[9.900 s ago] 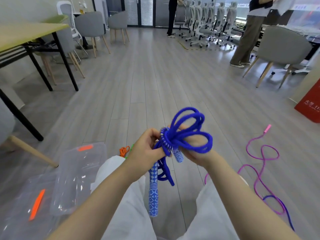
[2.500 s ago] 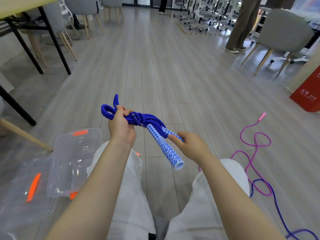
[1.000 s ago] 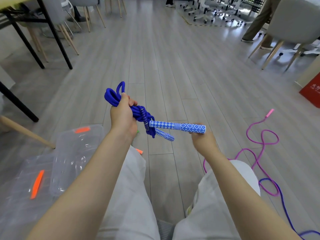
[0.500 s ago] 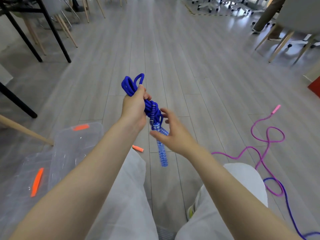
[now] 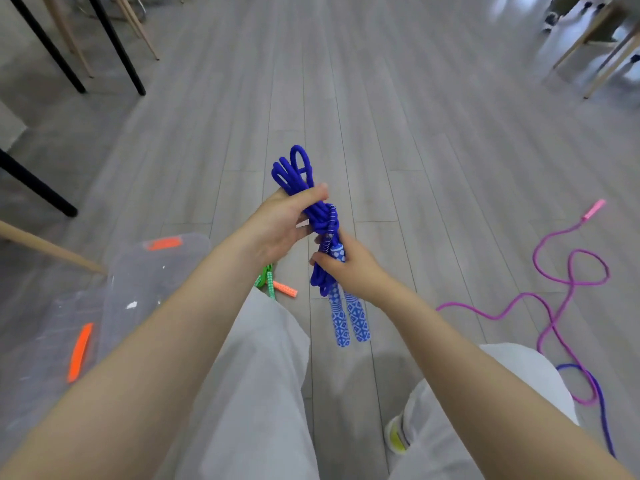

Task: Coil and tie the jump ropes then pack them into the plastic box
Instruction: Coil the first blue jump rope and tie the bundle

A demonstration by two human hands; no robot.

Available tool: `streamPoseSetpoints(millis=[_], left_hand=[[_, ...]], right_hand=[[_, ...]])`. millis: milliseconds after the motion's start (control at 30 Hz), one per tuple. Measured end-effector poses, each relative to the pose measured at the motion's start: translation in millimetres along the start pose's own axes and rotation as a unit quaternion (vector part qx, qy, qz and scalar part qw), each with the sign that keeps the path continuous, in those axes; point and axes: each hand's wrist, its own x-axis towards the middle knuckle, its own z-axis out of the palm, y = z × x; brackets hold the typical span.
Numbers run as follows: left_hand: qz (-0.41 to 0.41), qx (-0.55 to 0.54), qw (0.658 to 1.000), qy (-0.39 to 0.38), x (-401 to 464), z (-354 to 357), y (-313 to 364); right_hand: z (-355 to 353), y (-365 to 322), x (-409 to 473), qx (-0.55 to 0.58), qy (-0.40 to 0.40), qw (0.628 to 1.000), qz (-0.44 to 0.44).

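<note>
Both hands' fingers grip the coiled blue jump rope (image 5: 320, 220), handles apparently hanging down.

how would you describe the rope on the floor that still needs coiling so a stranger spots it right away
Look at the grey plank floor to the right of the person's right knee. There a pink rope lies loose in open loops, ending in a pale pink handle at its far tip. Unlike the blue rope, bundled in the person's hands, it lies uncoiled and untouched.
</note>
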Motion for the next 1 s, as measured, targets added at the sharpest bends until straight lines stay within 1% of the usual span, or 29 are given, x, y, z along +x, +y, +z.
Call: streamPoseSetpoints(millis=[100, 167, 267, 433, 533, 667, 767, 867, 1000], left_hand=[[-0.034, 0.099, 0.994, -0.044, 25, -23, -19], [-0.077, 0.149, 0.984, -0.066, 42, -41, -36], [-0.116, 0.156, 0.977, -0.083, 68, -61, -63], [-0.114, 0.111, 0.987, -0.038, 117, -89, -102], [-0.126, 0.109, 0.986, -0.016, 146, -108, -131], [-0.136, 0.102, 0.985, 0.039, 182, -140, -178], [-0.145, 0.111, 0.979, 0.085, 205, -158, -214], [-0.158, 0.105, 0.970, 0.150, 226, -171, -248], [-0.168, 0.113, 0.964, 0.175, 246, -185, -283]], right_hand=[[4, 9, 22, 0.066, -0.034, 0.997, 0.036], [10, 17, 40, 0.091, -0.032, 0.994, 0.061], [24, 35, 76, 0.076, -0.016, 0.993, 0.084], [55, 71, 136, -0.032, -0.042, 0.992, 0.116], [82, 100, 168, -0.027, -0.047, 0.988, 0.142], [116, 135, 205, -0.052, -0.050, 0.985, 0.156], [140, 164, 228, -0.063, -0.072, 0.982, 0.163], [155, 187, 245, -0.040, -0.082, 0.978, 0.187], [170, 216, 261, -0.018, -0.077, 0.975, 0.209]])
